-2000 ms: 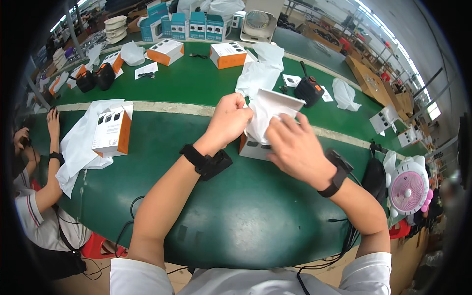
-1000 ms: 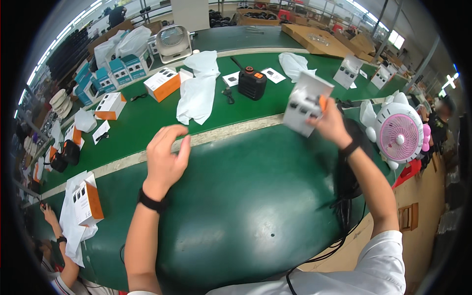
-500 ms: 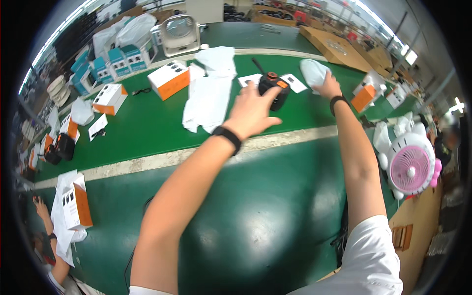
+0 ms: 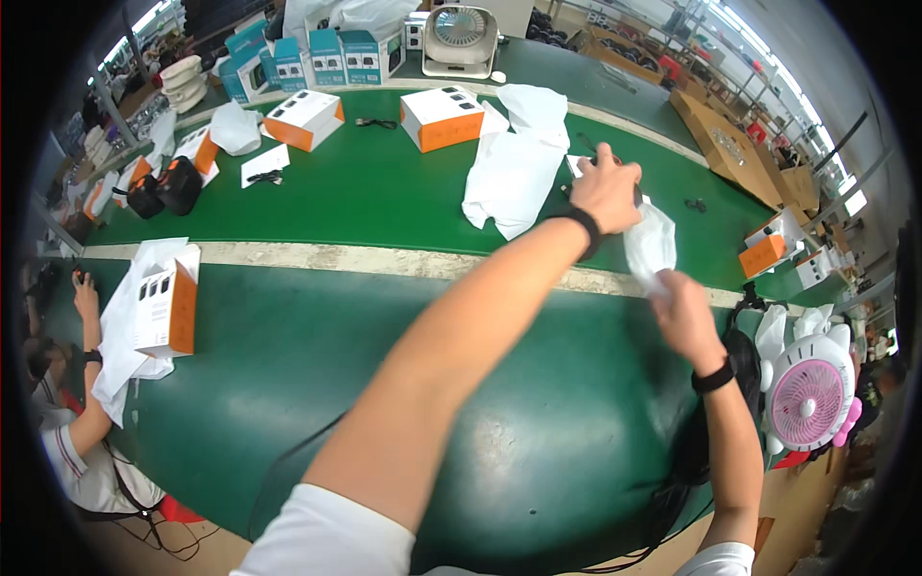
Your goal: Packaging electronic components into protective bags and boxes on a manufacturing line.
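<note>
My left hand (image 4: 607,194) reaches over the green belt, its fingers curled down over a black device (image 4: 638,196). Most of the device is hidden behind the hand; only a dark edge shows. Close by, my right hand (image 4: 684,317) is closed on the lower end of a thin white bag (image 4: 653,240). The bag stretches from that hand up to the device, its upper part beside my left fingers. I cannot tell whether the device is inside it. Just left of my left hand, a larger white bag (image 4: 514,182) lies flat on the belt.
Orange-and-white boxes (image 4: 442,117) stand along the belt, with a cable (image 4: 376,123) between two. Black cases (image 4: 178,185) sit at the left. Another box (image 4: 168,312) lies near a co-worker's hand (image 4: 86,298). A pink-and-white fan (image 4: 807,403) stands at the right.
My right hand has drawn the white bag back toward me and beside the device. My left hand has closed over the device. The view has swung, shifting the belt's things rightward.
</note>
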Demonstrator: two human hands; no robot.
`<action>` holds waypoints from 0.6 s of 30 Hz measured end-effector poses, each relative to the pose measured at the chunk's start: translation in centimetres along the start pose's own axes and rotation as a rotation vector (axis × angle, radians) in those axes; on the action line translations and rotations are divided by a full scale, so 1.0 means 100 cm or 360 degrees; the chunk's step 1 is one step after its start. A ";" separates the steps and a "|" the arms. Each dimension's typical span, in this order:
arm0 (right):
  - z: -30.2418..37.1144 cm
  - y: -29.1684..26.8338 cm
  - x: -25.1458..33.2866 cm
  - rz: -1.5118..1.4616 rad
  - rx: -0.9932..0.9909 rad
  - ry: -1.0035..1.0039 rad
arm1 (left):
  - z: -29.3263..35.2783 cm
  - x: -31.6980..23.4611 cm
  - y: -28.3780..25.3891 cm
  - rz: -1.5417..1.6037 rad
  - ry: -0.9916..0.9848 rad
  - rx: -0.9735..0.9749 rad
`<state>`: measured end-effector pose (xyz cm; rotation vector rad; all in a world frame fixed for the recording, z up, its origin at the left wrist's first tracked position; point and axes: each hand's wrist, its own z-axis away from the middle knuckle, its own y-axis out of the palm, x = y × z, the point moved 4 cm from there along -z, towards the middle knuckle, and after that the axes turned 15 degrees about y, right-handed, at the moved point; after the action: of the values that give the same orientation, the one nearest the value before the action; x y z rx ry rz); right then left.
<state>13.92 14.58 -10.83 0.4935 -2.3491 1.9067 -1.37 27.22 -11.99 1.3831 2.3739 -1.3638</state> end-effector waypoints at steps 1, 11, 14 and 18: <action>0.015 0.002 0.019 -0.0120 0.0037 -0.0027 | 0.015 -0.005 -0.028 0.0032 0.0171 -0.0147; 0.054 -0.064 0.145 -0.0773 -0.0316 -0.0561 | 0.148 -0.104 -0.237 -0.0056 0.0375 0.0148; 0.064 -0.071 0.170 -0.1168 0.0235 -0.0662 | 0.152 -0.137 -0.241 0.0215 0.0684 0.0309; 0.063 -0.062 0.155 -0.1650 0.0662 -0.0565 | 0.150 -0.140 -0.233 0.0884 0.0489 0.0228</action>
<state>2.04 4.30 -2.39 1.7563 -1.2566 1.7630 -15.22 2.46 0.63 2.2123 1.8258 -1.2417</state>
